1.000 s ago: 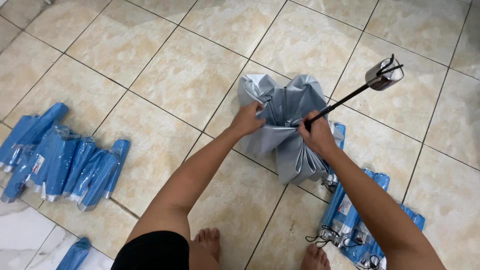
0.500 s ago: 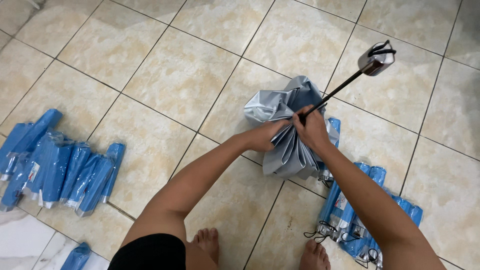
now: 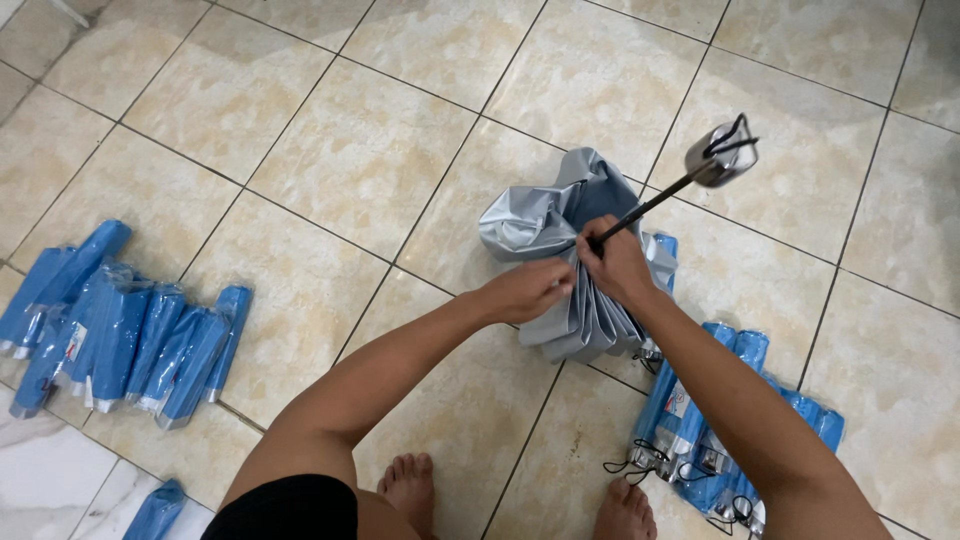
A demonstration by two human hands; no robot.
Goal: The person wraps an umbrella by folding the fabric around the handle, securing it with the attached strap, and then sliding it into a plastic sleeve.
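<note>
Silver-grey folding umbrella (image 3: 565,250), canopy slack and gathered into pleats, lying on the beige tiled floor (image 3: 360,150) at centre. Black shaft runs up and to the right from the hands to a silvery handle (image 3: 720,155) with a black wrist loop.

Left hand (image 3: 528,290): fingers curled together onto the pleated fabric, which bunches just past the fingertips and hangs below the palm.

Right hand (image 3: 615,265): fingers clamped round the shaft where it meets the canopy; folds fan out beneath the fist. The two hands are almost touching.

Blue sleeved umbrellas, left group (image 3: 110,335): a row lying well apart, near left.

Blue sleeved umbrellas, right group (image 3: 715,420): just beside the canopy, under the right forearm.

Bare feet (image 3: 410,485) at near edge.
</note>
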